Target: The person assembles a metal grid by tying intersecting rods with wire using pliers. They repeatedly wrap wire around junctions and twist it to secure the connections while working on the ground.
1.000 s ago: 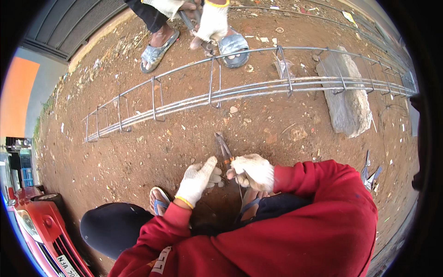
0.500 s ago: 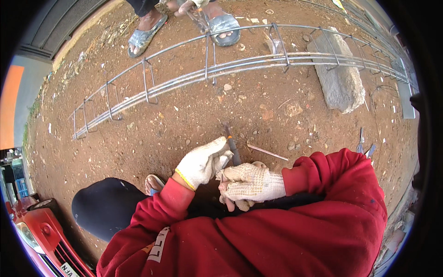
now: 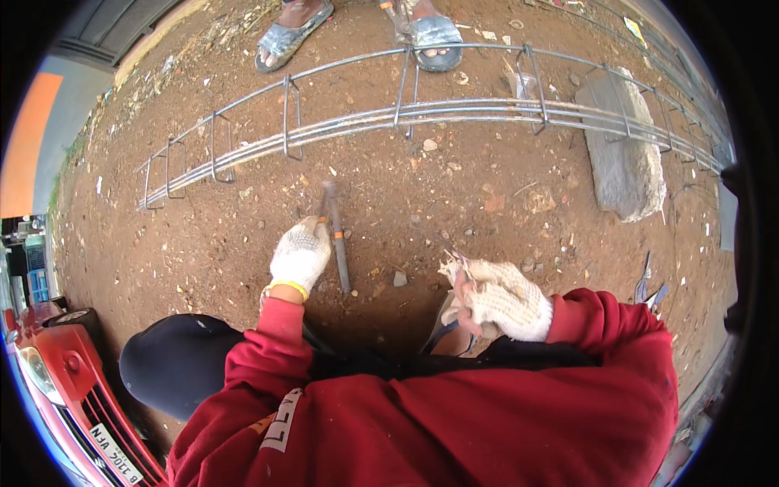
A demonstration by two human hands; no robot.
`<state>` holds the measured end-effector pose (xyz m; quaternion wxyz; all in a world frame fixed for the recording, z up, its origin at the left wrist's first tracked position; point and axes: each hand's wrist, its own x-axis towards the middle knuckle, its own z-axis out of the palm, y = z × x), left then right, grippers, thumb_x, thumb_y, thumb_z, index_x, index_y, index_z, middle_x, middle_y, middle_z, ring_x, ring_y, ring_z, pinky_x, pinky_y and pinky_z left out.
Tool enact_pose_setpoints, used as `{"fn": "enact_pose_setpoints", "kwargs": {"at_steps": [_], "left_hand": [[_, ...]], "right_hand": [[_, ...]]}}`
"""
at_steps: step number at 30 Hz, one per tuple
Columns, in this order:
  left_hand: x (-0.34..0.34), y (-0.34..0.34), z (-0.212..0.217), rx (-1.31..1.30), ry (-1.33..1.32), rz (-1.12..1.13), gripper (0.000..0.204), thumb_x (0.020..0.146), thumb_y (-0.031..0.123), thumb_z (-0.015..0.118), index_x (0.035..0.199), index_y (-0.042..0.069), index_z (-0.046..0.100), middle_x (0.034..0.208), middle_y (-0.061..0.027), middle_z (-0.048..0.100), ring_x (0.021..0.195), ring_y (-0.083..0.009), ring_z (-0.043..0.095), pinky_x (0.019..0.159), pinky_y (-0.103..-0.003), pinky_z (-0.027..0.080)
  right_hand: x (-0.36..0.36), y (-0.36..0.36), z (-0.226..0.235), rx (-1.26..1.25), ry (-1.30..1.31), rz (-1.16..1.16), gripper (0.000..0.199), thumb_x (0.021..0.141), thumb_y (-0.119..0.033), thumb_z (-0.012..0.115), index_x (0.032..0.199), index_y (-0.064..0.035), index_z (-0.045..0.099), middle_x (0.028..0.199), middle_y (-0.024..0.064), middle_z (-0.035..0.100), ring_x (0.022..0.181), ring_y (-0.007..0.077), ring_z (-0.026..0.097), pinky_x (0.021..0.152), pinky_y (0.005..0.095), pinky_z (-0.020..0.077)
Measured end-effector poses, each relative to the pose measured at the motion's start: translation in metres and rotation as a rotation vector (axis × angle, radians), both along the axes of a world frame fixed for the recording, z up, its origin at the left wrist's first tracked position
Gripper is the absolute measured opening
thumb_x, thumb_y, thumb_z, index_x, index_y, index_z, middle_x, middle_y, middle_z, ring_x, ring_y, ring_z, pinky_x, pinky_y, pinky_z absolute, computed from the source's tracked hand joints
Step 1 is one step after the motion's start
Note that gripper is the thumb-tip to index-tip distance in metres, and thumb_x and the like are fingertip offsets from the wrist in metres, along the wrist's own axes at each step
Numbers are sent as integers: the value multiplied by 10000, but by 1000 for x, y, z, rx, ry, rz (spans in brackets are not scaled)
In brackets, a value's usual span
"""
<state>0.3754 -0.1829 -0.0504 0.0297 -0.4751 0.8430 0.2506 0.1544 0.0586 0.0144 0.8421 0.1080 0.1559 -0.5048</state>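
My left hand (image 3: 300, 258), in a white knitted glove with a yellow cuff, is closed on one handle of metal pincers (image 3: 341, 261). The pincers have dark grips with orange bands, and their blurred head points away from me. To the right, my right hand (image 3: 507, 302) wears a frayed cream glove with bare fingers showing through. Its fingers are pinched together, and a thin dark strand shows at the tips; what it is I cannot make out. Beyond both hands lies a long rebar cage (image 3: 357, 126) with square stirrups, apart from them.
A concrete slab (image 3: 621, 150) lies under the cage at the right. Another person's sandalled feet (image 3: 438, 42) stand behind it. Dark metal pieces (image 3: 649, 284) lie near my right elbow. A red car (image 3: 77, 385) stands at the lower left, beside my knee (image 3: 180, 361).
My hands, close together before, have moved apart: the left went left with the pincers, the right went right and slightly away. The whole view shifted a little. A thin rod on the ground no longer shows.
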Motion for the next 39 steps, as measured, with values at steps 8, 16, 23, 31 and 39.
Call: {"fn": "enact_pose_setpoints", "kwargs": {"at_steps": [8,16,23,31,39], "left_hand": [[-40,49,73,1308,1107,589,436,1027,361,456,1256,9,572,1066,-143,680,991,-282,665,902,-409,532],[-43,23,110,1402,1627,1039,359,1024,361,393,695,219,418,529,83,228,417,-83,167,402,-259,174],[-29,-25,104,1235,1850,997,406,1012,351,347,620,251,312,508,77,179,403,-92,167,381,-258,162],[-15,-47,101,1245,1935,998,388,979,275,382,601,256,294,498,83,188,394,-86,191,376,-240,189],[-56,8,109,1008,1618,761,456,1013,497,415,643,236,364,493,82,226,376,-81,180,360,-257,146]], "right_hand": [[17,-9,30,-99,556,222,304,1042,-290,458,960,-37,604,762,21,582,655,79,534,570,257,452],[52,-64,18,-266,982,419,249,1027,-303,479,890,-111,559,686,15,554,565,95,508,499,248,413],[54,-68,13,-429,1179,401,303,1025,-328,479,864,-91,578,698,46,589,537,103,489,481,251,401],[7,-65,27,-807,1782,440,177,970,-191,609,1014,-22,640,816,56,687,691,130,627,628,283,506],[-12,-127,97,-697,1167,-282,600,939,-123,623,1464,-24,351,1288,157,579,803,141,634,665,257,513]]}}
